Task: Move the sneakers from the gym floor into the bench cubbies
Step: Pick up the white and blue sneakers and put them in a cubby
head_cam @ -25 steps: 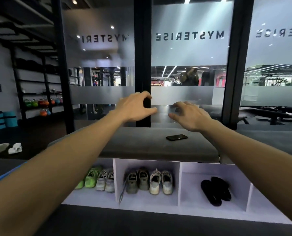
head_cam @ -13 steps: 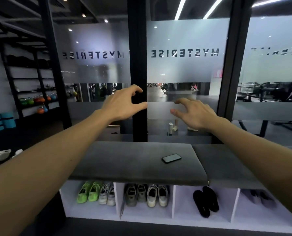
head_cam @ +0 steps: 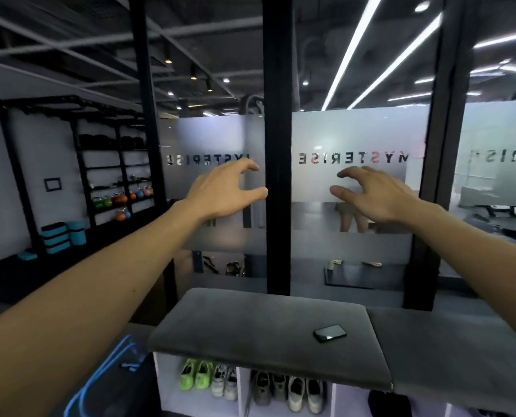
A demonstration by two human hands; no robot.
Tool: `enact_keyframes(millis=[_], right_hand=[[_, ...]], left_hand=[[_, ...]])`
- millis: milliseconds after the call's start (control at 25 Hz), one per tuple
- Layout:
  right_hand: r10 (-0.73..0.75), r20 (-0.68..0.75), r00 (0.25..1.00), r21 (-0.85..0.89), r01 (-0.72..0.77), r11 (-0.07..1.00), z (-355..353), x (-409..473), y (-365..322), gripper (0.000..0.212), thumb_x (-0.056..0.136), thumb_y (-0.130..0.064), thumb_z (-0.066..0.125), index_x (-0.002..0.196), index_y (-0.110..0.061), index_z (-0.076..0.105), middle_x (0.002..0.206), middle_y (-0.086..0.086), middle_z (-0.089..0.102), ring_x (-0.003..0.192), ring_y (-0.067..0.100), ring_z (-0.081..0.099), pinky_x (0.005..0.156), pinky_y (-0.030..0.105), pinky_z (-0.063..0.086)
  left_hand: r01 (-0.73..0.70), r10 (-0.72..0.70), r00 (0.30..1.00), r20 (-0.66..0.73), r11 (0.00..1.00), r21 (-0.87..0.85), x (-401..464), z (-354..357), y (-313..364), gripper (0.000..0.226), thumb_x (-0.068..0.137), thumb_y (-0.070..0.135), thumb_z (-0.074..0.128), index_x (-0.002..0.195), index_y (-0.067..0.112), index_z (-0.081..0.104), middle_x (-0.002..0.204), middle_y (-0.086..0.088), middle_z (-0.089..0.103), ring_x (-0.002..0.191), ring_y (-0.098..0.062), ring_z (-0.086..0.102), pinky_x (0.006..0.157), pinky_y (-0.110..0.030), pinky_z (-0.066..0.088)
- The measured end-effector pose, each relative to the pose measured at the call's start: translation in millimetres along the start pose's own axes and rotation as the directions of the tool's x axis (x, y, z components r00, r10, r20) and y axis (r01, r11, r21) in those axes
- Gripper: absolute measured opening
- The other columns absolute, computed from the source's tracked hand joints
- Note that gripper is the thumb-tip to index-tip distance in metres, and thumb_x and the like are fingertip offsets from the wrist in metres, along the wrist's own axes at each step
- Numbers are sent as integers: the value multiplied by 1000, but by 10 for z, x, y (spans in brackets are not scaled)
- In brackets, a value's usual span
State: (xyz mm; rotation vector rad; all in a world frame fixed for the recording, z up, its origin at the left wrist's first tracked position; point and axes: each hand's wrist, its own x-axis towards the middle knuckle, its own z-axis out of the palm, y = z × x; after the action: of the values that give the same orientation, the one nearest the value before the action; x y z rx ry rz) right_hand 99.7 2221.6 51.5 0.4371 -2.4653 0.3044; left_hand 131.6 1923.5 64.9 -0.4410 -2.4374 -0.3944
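Observation:
Both my arms are stretched out in front of me at chest height. My left hand (head_cam: pixel 223 192) and my right hand (head_cam: pixel 371 195) hover in the air with loosely curved fingers and hold nothing. Below them stands the white cubby bench (head_cam: pixel 241 395) with a grey cushion (head_cam: pixel 265 329) on top. The left cubby holds neon green sneakers (head_cam: pixel 196 374) and a grey pair (head_cam: pixel 224 383). In the middle cubby sit a dark grey pair (head_cam: pixel 268 386) and a cream pair (head_cam: pixel 305 392). Dark footwear (head_cam: pixel 381 403) shows in the cubby to the right, partly cut off.
A black phone (head_cam: pixel 330 333) lies on the cushion. Frosted glass panels with black posts (head_cam: pixel 276 145) rise behind the bench. A rack with kettlebells (head_cam: pixel 121 200) and teal blocks (head_cam: pixel 62 237) lines the left wall. A blue-edged mat (head_cam: pixel 106 377) lies at the bench's left.
The view has tilted up and pulled back from the bench, so the cubbies sit lower in frame. Both hands stay raised and empty. The white sneakers on the floor at left are out of sight.

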Motion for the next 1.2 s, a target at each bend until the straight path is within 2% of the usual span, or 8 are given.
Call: enact_keyframes(millis=[160,280,560,720,840,1000,1200], right_hand=[[-120,30,992,92,116,989,1,18,-283,57,89,-66,35,129,-29,49,130,6,57,106,25,55,98,44,41],[-229,31,973,188,219,957,62,88,-556,51,89,-62,40,123,-26,55,128,5,58,115,26,53,99,47,41],[-439,2,898,314,416,853,389,407,-1961,55,85,-70,37,115,-30,59,123,3,61,108,25,57,91,46,47],[-526,-41,850,370,502,782,713,610,-3189,50,85,-71,35,104,-33,61,115,-4,64,86,19,61,86,45,49],[-553,-47,832,419,519,745,1019,792,-4124,50,85,-72,37,103,-33,61,111,-2,66,96,22,60,86,45,50],[-549,-40,835,467,501,729,1435,1070,-5169,49,86,-69,38,109,-32,61,111,-2,65,100,21,58,88,47,49],[-555,-29,832,464,503,729,2080,1583,-6209,45,89,-66,39,109,-33,61,115,-5,64,107,19,56,91,46,46]], left_hand=[[133,-132,991,-20,988,76,-324,-272,-153,68,78,71,51,136,37,35,133,5,52,116,-20,53,95,-47,43],[183,-180,983,-33,977,109,-604,-571,-256,68,75,73,48,134,39,38,133,3,53,116,-22,52,96,-49,43],[391,-376,920,-106,879,272,-1524,-1562,-961,54,83,67,50,126,35,49,130,2,55,113,-23,53,94,-45,44],[524,-491,852,-183,794,308,-2175,-2199,-1753,51,83,65,52,124,35,52,128,0,57,112,-22,53,94,-42,44],[564,-531,825,-195,750,346,-2530,-2623,-2439,53,82,66,52,124,34,52,126,0,57,112,-23,53,95,-45,44],[547,-518,836,-183,754,363,-2681,-3041,-3338,55,82,68,50,124,34,52,127,1,56,111,-22,54,94,-44,45],[547,-518,836,-181,766,337,-2587,-3171,-4567,53,82,68,50,123,35,52,126,2,57,110,-22,54,94,-45,45]])
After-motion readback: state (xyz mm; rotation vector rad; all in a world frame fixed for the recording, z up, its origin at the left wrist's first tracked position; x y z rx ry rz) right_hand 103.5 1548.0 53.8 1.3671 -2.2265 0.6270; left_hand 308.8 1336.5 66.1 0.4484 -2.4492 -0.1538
